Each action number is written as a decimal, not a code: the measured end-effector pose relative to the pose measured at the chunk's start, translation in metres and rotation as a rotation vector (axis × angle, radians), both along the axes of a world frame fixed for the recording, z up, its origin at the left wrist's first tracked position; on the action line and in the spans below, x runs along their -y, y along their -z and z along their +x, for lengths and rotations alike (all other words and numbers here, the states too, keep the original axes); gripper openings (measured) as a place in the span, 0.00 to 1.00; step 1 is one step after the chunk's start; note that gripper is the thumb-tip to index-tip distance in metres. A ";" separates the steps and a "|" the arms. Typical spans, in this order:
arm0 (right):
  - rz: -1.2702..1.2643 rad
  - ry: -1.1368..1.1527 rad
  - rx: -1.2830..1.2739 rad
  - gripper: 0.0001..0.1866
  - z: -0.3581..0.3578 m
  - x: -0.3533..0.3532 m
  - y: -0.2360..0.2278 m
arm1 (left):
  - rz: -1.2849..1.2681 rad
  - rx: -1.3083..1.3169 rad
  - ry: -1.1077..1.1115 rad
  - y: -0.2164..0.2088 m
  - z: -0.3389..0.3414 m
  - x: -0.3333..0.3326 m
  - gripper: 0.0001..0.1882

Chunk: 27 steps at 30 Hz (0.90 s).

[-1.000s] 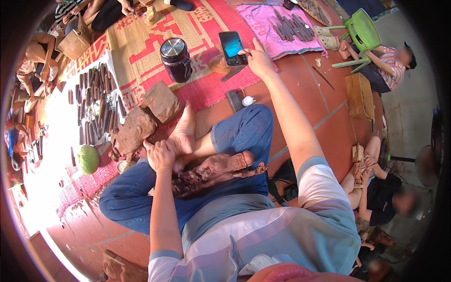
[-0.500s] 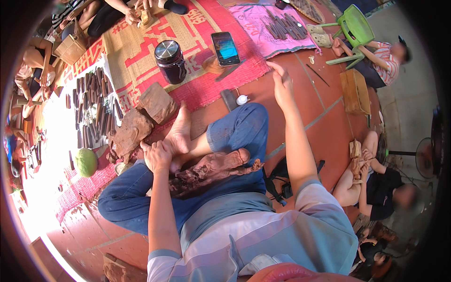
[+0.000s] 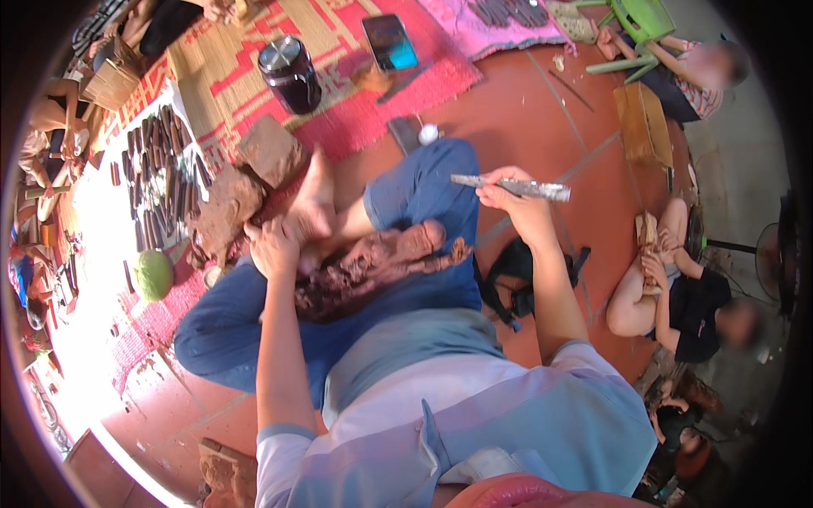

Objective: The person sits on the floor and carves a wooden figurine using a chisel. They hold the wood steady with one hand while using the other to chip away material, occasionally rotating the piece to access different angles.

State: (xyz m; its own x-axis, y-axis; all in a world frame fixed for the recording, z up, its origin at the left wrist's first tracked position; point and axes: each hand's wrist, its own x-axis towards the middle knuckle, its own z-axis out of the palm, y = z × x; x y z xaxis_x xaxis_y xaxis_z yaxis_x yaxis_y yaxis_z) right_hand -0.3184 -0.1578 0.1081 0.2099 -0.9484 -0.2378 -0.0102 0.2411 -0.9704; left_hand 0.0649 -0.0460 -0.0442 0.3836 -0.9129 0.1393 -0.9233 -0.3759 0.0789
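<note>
In my right hand, raised over the floor beyond my right knee, is a slim grey metal carving chisel, its narrow end pointing left. A reddish-brown wood carving with a gnarled, deeply cut surface lies across my crossed legs. My left hand rests by my bare foot, at the left end of the carving. Its fingers are curled, and whatever they grip is hidden. Close beyond that hand sit two rough brown wood blocks, one nearer and one farther.
Many dark-handled tools lie on a white sheet at left, near a green round fruit. A dark jar with metal lid and a phone are on the mat. A black bag lies right; other people sit around.
My right hand has drawn back toward me and now holds the chisel; before, it was stretched out with nothing visible in it. My left hand stays by the foot. The view has shifted slightly.
</note>
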 end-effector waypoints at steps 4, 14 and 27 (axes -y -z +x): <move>0.032 -0.090 -0.080 0.08 0.002 -0.028 -0.019 | -0.111 -0.459 0.207 -0.027 -0.023 -0.008 0.21; 0.068 -0.191 -0.152 0.07 0.020 -0.063 -0.010 | 0.072 -0.671 0.512 -0.076 -0.097 -0.043 0.48; -0.486 -0.345 -0.527 0.03 0.048 -0.075 0.016 | 0.097 -0.728 0.470 -0.068 -0.094 -0.045 0.45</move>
